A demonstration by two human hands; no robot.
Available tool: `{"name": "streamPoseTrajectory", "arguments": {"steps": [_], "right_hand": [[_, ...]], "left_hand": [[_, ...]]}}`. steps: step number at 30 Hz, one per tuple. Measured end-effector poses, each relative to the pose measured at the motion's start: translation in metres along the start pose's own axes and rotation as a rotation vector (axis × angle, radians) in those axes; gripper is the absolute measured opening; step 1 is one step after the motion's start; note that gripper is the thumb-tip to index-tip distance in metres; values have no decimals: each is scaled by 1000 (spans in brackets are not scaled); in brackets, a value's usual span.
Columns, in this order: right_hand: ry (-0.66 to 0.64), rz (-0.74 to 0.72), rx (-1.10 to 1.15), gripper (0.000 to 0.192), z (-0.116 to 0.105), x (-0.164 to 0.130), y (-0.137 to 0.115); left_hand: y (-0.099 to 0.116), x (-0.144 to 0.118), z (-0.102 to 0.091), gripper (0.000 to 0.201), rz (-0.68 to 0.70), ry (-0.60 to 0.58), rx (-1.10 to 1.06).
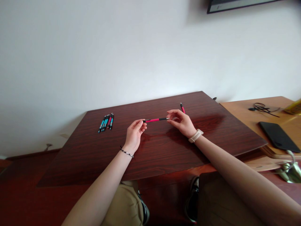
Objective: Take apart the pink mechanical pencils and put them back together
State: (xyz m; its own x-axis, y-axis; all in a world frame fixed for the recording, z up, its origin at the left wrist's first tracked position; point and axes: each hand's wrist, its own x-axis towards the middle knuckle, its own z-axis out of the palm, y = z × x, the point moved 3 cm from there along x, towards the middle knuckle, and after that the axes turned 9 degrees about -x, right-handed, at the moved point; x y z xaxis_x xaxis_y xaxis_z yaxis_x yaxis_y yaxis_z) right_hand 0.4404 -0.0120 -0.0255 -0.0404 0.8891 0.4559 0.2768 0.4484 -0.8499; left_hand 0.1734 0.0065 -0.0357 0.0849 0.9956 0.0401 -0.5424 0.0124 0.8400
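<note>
My left hand [135, 133] pinches the black end of a pink and black pen [152, 120], which lies level above the dark table. At the pen's silver tip is my right hand [181, 122], thumb and forefinger apart and curved around the tip; whether a finger touches it is hard to make out. Just behind the right hand, another pink and black pen [182, 108] rests on the table, partly hidden by the hand. To the left lies a row of several pens [105, 122], mostly blue and black, with a pink one among them.
The dark wood table [94, 160] stands against a white wall. On its right, a lighter wooden table [249, 116] bears a black phone [279, 136], a coiled black cable [262, 108] and a yellow object [293, 107]. A screen [235, 5] hangs above.
</note>
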Motion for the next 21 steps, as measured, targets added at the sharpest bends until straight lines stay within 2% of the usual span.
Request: {"name": "streamPoseTrajectory", "arguments": {"steps": [21], "right_hand": [[30, 19, 3, 38, -1, 0, -3]], "left_hand": [[1, -1, 1, 29, -3, -6, 14]]}}
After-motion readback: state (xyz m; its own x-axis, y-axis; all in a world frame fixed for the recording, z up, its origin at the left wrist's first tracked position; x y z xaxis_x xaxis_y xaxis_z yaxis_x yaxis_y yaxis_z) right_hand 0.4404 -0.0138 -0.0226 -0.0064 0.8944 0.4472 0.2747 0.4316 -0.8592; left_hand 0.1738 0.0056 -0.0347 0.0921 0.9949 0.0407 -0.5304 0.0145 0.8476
